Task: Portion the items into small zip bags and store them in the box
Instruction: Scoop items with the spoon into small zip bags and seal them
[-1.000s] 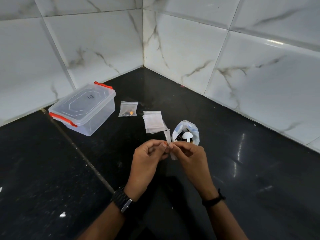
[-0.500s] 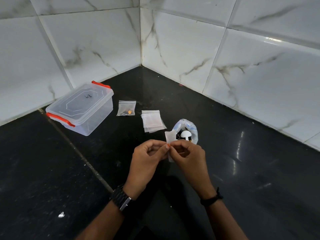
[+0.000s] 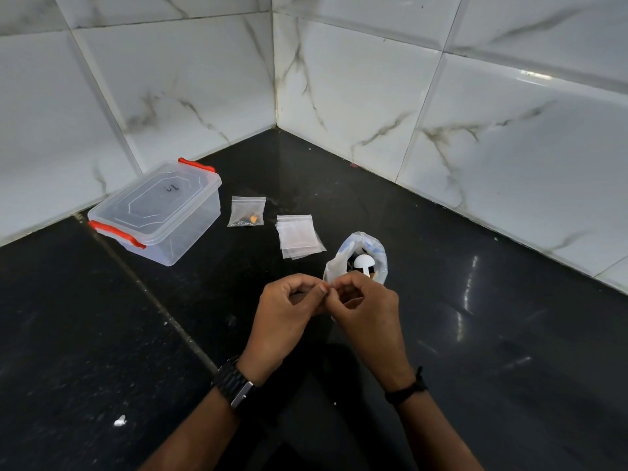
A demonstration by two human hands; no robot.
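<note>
At frame centre my left hand (image 3: 283,312) and right hand (image 3: 365,307) pinch the mouth of a small clear plastic zip bag (image 3: 331,271), opening it; next: spread it for filling from the white sack (image 3: 368,249) behind.

A glossy black stone worktop (image 3: 475,334) meets polished marble-look wall tiles (image 3: 356,79), bearing a clear smooth plastic box (image 3: 159,215) and thin transparent plastic zip bags (image 3: 297,236).
</note>
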